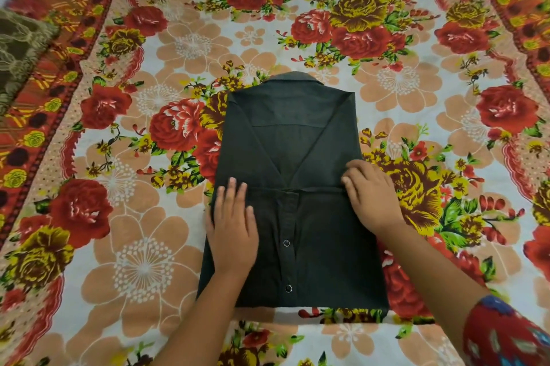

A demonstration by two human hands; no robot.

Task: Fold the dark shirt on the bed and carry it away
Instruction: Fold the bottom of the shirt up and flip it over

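The dark shirt [285,142] lies in the middle of the bed, collar at the far end and both sides folded inward. Its lower part is folded up over the body, showing the button placket with two snap buttons. My left hand [233,225] lies flat on the left side of that folded part, fingers straight and pointing away from me. My right hand [372,196] rests on the right edge of the shirt at the fold line, fingers slightly bent and pressing the cloth.
The bed is covered by a floral sheet [143,246] with red and yellow roses and an orange patterned border. A brown patterned blanket [20,50] lies at the far left edge. A pale wall runs behind the bed.
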